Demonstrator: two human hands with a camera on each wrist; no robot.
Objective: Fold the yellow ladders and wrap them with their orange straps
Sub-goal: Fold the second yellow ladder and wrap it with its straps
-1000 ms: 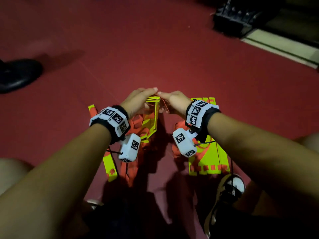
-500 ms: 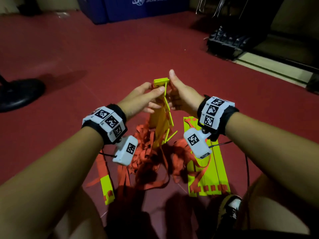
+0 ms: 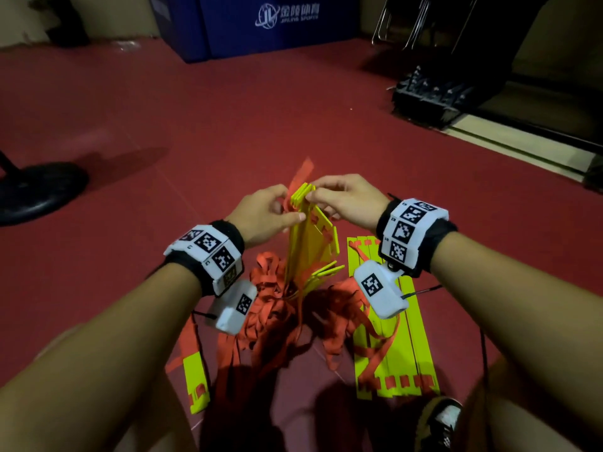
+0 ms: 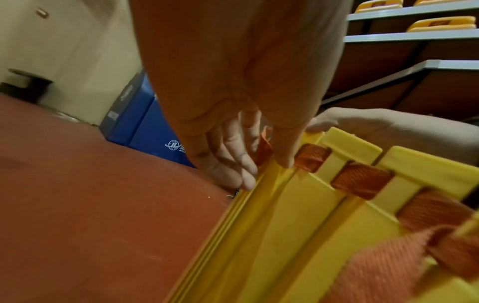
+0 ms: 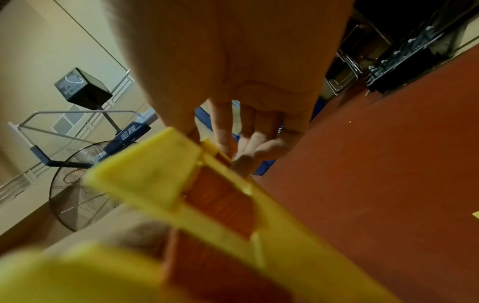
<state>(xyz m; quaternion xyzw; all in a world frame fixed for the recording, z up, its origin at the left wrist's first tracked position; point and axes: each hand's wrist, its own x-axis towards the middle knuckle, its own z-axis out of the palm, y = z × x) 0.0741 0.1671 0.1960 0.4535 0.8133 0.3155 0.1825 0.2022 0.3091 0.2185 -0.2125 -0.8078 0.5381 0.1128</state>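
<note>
A stack of yellow ladder rungs (image 3: 308, 243) stands on end above the red floor, its orange straps (image 3: 277, 308) tangled in a heap below. My left hand (image 3: 264, 213) pinches the stack's upper left edge, thumb on the near face (image 4: 282, 149). My right hand (image 3: 342, 197) grips the top of the stack from the right. The rungs (image 5: 233, 205) fill the right wrist view, blurred. An orange strap end (image 3: 303, 171) sticks up behind the stack. A second set of yellow rungs (image 3: 391, 337) lies flat on the floor at the right. A lone rung (image 3: 195, 376) lies lower left.
A black round fan base (image 3: 36, 187) stands at the left, a blue box (image 3: 270, 24) at the back, and a black rack (image 3: 430, 96) at the back right. My shoe (image 3: 440, 422) is at the lower right, close to the flat rungs.
The stack has been raised from the floor to stand on end. Both hands moved to its top and the rungs are gathered closer together. The camera tilted up.
</note>
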